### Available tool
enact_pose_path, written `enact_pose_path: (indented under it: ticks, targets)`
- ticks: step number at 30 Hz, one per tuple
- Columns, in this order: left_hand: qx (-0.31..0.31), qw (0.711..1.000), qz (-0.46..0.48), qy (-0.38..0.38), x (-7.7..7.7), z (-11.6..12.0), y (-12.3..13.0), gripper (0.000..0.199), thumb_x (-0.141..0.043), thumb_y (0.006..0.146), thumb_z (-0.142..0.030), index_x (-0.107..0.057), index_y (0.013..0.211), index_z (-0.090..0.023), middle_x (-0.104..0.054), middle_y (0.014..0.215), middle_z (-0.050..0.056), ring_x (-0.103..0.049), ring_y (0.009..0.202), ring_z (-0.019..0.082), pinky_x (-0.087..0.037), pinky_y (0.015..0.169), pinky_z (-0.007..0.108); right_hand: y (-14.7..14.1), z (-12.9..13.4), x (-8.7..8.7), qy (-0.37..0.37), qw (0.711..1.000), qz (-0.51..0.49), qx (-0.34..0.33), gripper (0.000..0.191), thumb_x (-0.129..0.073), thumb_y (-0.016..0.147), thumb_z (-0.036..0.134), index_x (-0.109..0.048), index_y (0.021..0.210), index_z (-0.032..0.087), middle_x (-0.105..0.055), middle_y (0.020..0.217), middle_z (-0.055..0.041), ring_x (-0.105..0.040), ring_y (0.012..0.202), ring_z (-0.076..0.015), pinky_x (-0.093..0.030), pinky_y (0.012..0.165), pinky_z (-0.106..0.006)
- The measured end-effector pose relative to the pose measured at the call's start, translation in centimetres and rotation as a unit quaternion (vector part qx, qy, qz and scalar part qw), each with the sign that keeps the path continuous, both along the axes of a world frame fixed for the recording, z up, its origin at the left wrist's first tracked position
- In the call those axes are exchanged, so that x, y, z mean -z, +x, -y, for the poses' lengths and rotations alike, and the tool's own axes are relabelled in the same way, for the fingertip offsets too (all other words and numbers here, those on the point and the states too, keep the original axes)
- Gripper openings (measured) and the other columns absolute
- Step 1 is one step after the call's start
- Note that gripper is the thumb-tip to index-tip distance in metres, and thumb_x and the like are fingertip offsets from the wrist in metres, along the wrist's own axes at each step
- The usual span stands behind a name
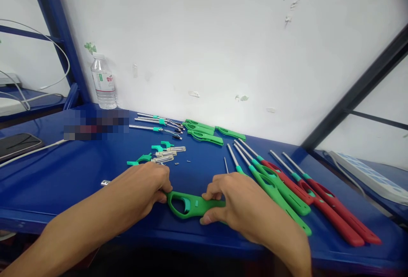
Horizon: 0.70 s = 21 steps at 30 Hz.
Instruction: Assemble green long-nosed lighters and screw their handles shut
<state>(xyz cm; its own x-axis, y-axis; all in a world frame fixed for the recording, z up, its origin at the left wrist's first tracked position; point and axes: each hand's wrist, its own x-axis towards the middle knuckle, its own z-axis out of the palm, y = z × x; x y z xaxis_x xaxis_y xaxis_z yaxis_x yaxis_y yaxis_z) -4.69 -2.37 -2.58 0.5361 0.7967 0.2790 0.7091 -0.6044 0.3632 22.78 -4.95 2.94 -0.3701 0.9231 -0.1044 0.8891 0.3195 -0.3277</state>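
Head view: near the front edge of the counter (63, 175), the left hand (150, 182) pinches the looped end of a green lighter body (196, 205), and the right hand (234, 200) has thumb and fingers closed on its handle. Uneven twisting could spring the teal trigger (187, 204) loose; a left knuckle brushing forward might scatter the small metal pins (177, 164) just beyond.

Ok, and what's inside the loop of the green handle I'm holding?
A teal trigger; beside it, the blue table shows through. Your left hand and right hand cover parts of the green handle; anything within its shell is hidden.
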Motion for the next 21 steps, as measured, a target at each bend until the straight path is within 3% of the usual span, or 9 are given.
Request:
enact_pose_path:
  ticks: [8, 12, 15, 18, 21]
  targets:
    - [-0.038, 0.998, -0.025, -0.049, -0.7, -0.1, 0.8, 0.032, -0.061, 0.086, 0.001, -0.075, 0.085, -0.027, -0.077, 0.089, 0.001, -0.070, 0.084, 0.023, -0.044, 0.075, 0.035, 0.3, -0.2, -0.2, -0.032, 0.999, -0.032, 0.018, 0.030, -0.102, 0.080, 0.041, -0.086, 0.102, 0.028, -0.083, 0.103, 0.0002, -0.075, 0.100, -0.0267, -0.048, 0.079, -0.032]
    - [-0.018, 0.996, -0.063, -0.060, -1.4, 0.3, 0.5, 0.027, -0.063, 0.089, -0.001, -0.070, 0.086, -0.027, -0.074, 0.090, 0.000, -0.068, 0.083, 0.023, -0.038, 0.072, 0.036, 1.0, 0.3, -0.2, -0.035, 0.998, -0.057, -0.013, 0.023, -0.091, 0.089, 0.038, -0.079, 0.107, 0.029, -0.080, 0.108, 0.0012, -0.073, 0.103, -0.0250, -0.048, 0.083, -0.033]
    - [0.005, 0.997, -0.046, -0.061, -2.0, 0.6, 0.3, 0.023, -0.062, 0.096, -0.007, -0.067, 0.094, -0.029, -0.075, 0.101, 0.000, -0.070, 0.092, 0.023, -0.041, 0.077, 0.036, 1.2, 0.7, -0.6, -0.022, 0.999, -0.030, -0.012, 0.022, -0.088, 0.088, 0.031, -0.073, 0.104, 0.030, -0.079, 0.106, 0.0025, -0.073, 0.099, -0.0254, -0.044, 0.079, -0.033]
    - [-0.008, 0.999, -0.014, -0.035, -2.7, 1.0, 0.7, 0.017, -0.059, 0.103, -0.015, -0.067, 0.103, -0.030, -0.075, 0.114, 0.001, -0.071, 0.103, 0.024, -0.046, 0.085, 0.035, 1.3, 0.8, -1.2, 0.013, 0.999, -0.006, -0.029, 0.005, -0.070, 0.103, 0.025, -0.069, 0.104, 0.030, -0.078, 0.099, 0.0012, -0.073, 0.094, -0.0251, -0.041, 0.075, -0.033]
    - [-0.009, 1.000, -0.011, -0.008, -3.5, 1.1, 1.4, 0.019, -0.057, 0.103, -0.015, -0.069, 0.104, -0.030, -0.077, 0.113, 0.003, -0.073, 0.104, 0.025, -0.051, 0.089, 0.036, 1.6, 0.7, -1.6, 0.012, 0.999, -0.025, -0.043, 0.003, -0.074, 0.105, 0.032, -0.071, 0.107, 0.032, -0.078, 0.099, 0.0026, -0.074, 0.096, -0.0252, -0.043, 0.077, -0.032]
